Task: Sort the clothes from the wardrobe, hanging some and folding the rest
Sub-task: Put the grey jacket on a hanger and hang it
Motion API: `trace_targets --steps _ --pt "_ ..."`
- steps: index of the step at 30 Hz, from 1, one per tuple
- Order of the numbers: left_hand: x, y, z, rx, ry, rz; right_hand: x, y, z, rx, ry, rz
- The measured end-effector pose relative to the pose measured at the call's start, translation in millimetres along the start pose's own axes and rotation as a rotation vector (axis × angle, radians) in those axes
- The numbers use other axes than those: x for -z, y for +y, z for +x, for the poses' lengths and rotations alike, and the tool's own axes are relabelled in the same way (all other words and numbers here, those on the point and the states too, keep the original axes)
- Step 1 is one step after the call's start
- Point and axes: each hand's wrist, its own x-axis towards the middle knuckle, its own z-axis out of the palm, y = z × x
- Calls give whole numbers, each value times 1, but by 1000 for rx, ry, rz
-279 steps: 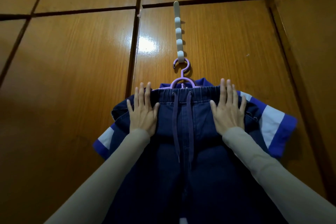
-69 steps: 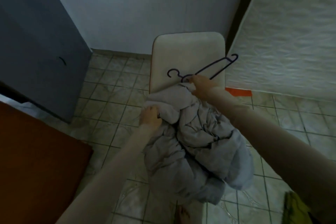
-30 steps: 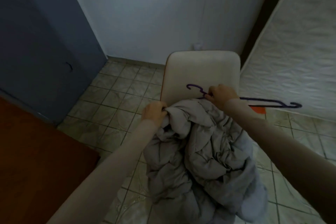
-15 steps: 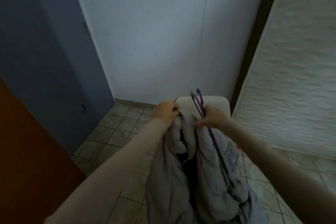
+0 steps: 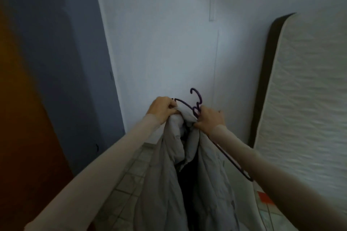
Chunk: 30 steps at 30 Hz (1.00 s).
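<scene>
- Grey padded garment [image 5: 169,170] hangs at centre frame, bunched at its top edge and draping straight down toward the bottom of the picture.
- Left hand [image 5: 162,108] has its fingers curled tight round the upper left corner of the fabric.
- Right hand [image 5: 210,119] pinches the other corner and holds the purple hanger [image 5: 196,108] at its neck.
- Hanger's hook pokes up above the hands; one arm reaches left to the left hand, the other slants down toward lower right.
- Judging by this, the right hand is nearer and must feed that hanger into the gap between the hands.

Pale grey jacket [image 5: 165,184], purple hanger [image 5: 196,103] (dark), white quilted mattress [image 5: 304,103]
</scene>
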Motion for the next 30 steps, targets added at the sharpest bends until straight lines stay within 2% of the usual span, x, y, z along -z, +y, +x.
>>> trace_targets --steps 7,12,18,23,27,30 --pt "89 -2 15 -38 128 22 79 -47 34 93 269 80" --pt "115 -14 8 -19 176 30 103 -78 45 146 361 126" --pt "101 -54 -20 84 109 -4 74 -103 42 216 283 93" --pt "72 -81 -52 212 91 -19 47 -122 43 201 167 74" --pt "52 -95 -89 330 -51 -107 28 -132 45 170 121 97" --pt "43 -111 -113 416 -117 73 19 -134 49 155 91 111"
